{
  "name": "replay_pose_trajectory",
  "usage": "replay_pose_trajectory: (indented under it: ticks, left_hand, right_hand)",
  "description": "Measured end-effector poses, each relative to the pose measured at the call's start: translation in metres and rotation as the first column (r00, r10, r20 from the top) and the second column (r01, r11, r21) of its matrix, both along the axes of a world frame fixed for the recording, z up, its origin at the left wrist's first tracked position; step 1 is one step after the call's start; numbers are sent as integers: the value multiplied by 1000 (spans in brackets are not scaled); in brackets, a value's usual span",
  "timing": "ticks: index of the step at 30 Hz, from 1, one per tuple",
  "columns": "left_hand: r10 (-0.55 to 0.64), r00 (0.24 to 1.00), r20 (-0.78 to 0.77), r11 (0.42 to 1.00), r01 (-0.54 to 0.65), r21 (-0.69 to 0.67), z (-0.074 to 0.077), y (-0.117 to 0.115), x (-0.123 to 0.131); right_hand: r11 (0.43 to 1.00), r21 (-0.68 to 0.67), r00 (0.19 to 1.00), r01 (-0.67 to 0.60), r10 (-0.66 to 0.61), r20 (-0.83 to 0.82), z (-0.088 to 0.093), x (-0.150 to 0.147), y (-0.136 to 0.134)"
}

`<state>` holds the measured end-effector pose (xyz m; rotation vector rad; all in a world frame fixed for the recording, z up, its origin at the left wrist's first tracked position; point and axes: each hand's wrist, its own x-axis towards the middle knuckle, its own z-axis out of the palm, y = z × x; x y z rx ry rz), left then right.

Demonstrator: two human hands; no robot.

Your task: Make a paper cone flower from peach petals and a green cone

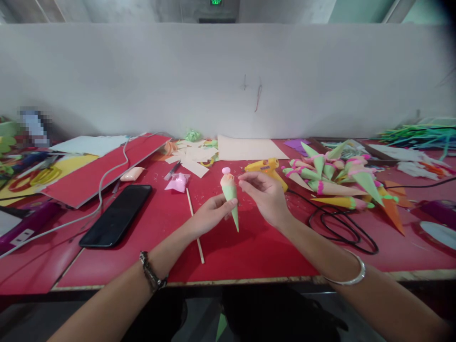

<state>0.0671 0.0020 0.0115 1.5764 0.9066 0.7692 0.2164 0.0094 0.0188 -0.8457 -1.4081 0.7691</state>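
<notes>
My left hand point(214, 213) is closed around a paper ice cream cone point(231, 194), its pointed green end tilted down. Peach swirled material fills the top of the cone, and a pink ball point(226, 170) sits above that. Just to the right, my right hand point(265, 194) has thumb and forefinger drawn together near the peach top. Whether anything small is between those fingertips I cannot make out. A thin wooden stick point(195, 225) lies on the red table point(249, 256), partly behind my left wrist.
Behind my right hand lies a yellow glue gun point(261, 165) with a coiled black cord point(338, 232). Finished-looking paper cones point(331, 173) are heaped on the right. On the left are a black phone point(117, 216), a white cable point(117, 166), and a pink clay packet point(178, 182).
</notes>
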Motion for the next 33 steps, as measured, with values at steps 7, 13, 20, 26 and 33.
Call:
replay_pose_trajectory:
  ticks: [7, 13, 20, 26, 33]
  left_hand:
    - [-40, 999, -13, 999, 40, 11, 1, -1, -1]
    - [-82, 996, 42, 997, 82, 0, 0, 0, -1]
    - [-118, 992, 46, 993, 117, 11, 0, -1, -2]
    - [-122, 992, 0, 992, 122, 39, -2, 1, -2]
    - [-157, 988, -6, 987, 157, 36, -5, 3, -3]
  right_hand:
    - [998, 50, 998, -34, 31, 59, 3, 0, -4]
    - [985, 122, 979, -122, 99, 180, 4, 1, -3]
    - [981, 85, 976, -173, 159, 146, 3, 2, 0]
    - [956, -65, 958, -287, 286, -20, -3, 1, 3]
    - [805, -351, 869, -478, 375, -322, -4, -2, 3]
